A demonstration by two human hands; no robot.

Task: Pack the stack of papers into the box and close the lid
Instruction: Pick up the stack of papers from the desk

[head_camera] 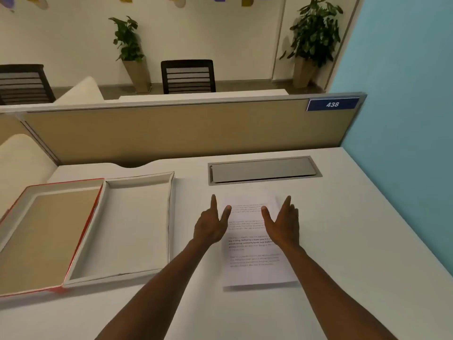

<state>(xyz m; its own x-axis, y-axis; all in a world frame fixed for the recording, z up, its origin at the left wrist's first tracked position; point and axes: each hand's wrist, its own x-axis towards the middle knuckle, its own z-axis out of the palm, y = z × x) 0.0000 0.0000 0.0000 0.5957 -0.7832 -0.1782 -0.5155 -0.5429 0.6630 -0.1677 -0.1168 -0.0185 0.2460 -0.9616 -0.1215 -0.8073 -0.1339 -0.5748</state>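
White printed sheets, the thin stack of papers [255, 244], lie flat on the pale desk [343, 241], just right of the open shallow cardboard box [137, 227] with its red-edged hinged lid [46, 231] folded out leftward. The left hand [210, 225] and right hand [282, 225] hover over the stack's long sides, fingers spread, holding nothing. The paper looks light, floppy and apt to slide or fan apart, so gripping both long edges together seems wisest.

Left hand [211, 225], right hand [282, 223] spread over papers [253, 263]; box [122, 231] open beside.
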